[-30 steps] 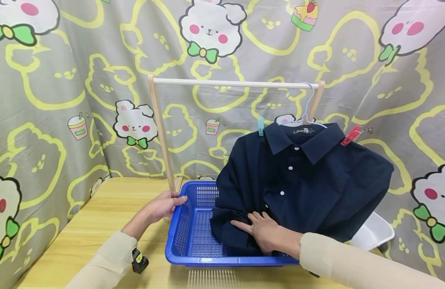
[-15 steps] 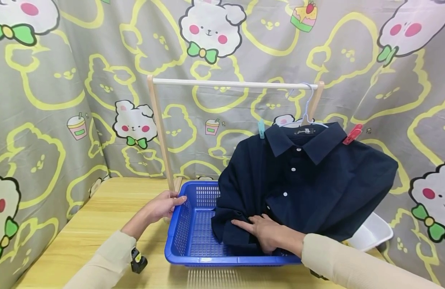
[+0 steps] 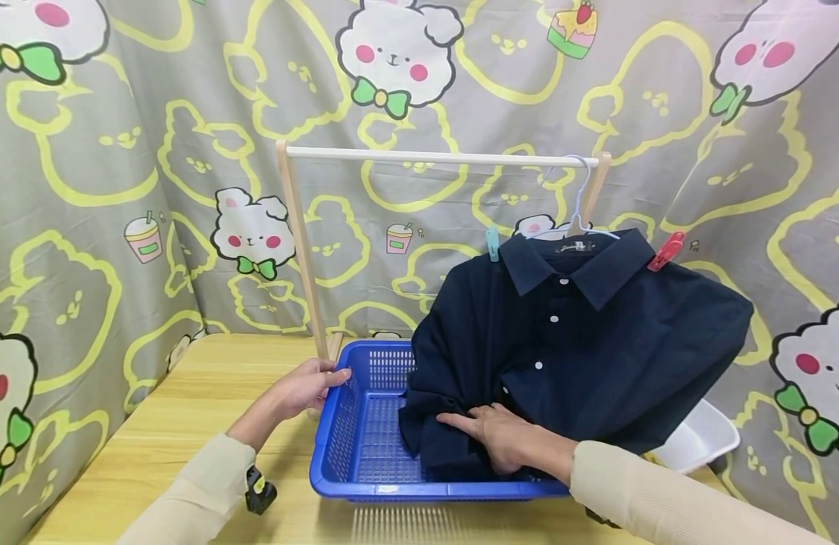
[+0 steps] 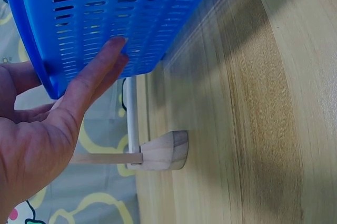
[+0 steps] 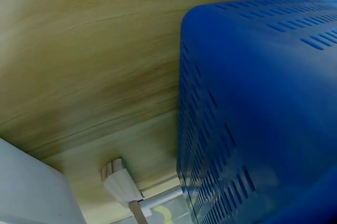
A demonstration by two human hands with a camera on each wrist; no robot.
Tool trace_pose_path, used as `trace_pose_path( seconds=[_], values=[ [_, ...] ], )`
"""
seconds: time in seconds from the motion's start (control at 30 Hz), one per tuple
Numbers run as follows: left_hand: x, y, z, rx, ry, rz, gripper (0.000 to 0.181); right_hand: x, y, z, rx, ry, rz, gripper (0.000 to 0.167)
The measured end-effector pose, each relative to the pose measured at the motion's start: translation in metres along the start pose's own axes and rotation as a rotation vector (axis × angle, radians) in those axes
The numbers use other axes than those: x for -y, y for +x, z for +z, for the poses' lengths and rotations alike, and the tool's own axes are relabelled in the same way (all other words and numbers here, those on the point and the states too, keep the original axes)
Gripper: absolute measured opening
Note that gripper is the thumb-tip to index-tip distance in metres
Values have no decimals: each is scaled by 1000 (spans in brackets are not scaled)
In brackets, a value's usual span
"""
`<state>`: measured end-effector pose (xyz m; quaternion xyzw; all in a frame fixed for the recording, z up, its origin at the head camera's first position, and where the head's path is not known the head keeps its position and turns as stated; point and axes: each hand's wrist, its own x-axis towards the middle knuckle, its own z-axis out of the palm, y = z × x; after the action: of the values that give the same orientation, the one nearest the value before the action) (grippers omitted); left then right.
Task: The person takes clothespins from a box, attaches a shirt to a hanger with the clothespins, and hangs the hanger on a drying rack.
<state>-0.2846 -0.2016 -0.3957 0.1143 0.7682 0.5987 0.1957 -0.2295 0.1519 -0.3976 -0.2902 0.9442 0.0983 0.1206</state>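
My left hand (image 3: pixel 302 390) grips the left rim of a blue plastic basket (image 3: pixel 447 492), its thumb over the edge. In the left wrist view, that hand's fingers (image 4: pixel 100 74) lie along the slotted outer wall. Spread fingers of my right hand (image 3: pixel 504 437) rest on the lower front of a dark navy shirt (image 3: pixel 597 356). Part of this shirt lies in the basket; the rest hangs upright from a pale blue hanger (image 3: pixel 578 200). A teal clothespin (image 3: pixel 492 244) and a red clothespin (image 3: pixel 667 251) sit at its shoulders. The right wrist view does not show the right hand.
A small rack with a white bar (image 3: pixel 426 157) and wooden posts (image 3: pixel 302 257) stands behind the basket, carrying the hanger. Behind the shirt at right is a white tub (image 3: pixel 702 439). Patterned curtain (image 3: pixel 365 242) surrounds the wooden table (image 3: pixel 167 431).
The shirt and both clothespins have shifted slightly to the right. My right hand has moved a little right with the cloth, while the left keeps its grip on the basket.
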Motion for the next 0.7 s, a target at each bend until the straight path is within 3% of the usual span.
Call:
trace_pose_path(
  seconds=[0.3, 0.7],
  values=[
    [-1, 1, -1, -2, -16, -13, 43, -5, 1, 3, -36, 72, -34, 100],
    [-1, 0, -1, 2, -3, 0, 44, -21, 2, 18, -265, 168, -237, 89]
  ],
)
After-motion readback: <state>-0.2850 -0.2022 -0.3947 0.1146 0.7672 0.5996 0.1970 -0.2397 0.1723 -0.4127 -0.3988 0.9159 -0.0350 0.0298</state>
